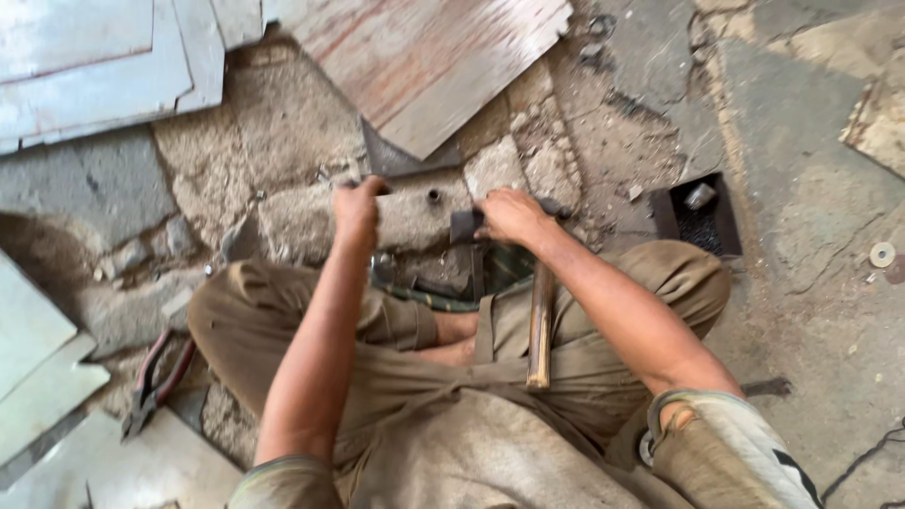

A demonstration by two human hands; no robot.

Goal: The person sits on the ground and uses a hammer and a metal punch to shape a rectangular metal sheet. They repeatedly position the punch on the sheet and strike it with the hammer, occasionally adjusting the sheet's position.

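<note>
Head camera looked down on our two hands at work over the stone floor. Our right hand was closed around the head end of one hammer, its dark metal head resting at the edge of a grey stone block; the wooden handle ran back from the hand over our lap. Our left hand was shut in a fist on the block's left end, gripping something small that we could not make out. One small round hole showed in the block's top, between the two hands.

Just beyond the block lay one reddish, rust-streaked metal sheet, and a dark triangular offcut poked out from under it, touching the block's far edge. One pair of red-handled pliers lay on the floor near our left knee, well apart from the hands. One black open tray sat beyond our right knee, with one grey lump in it. One pale washer lay farther right. Several grey metal sheets were stacked at the top left, and more pale sheets lay at the lower left. Our forearms and bent knees hid the floor directly beneath us.
</note>
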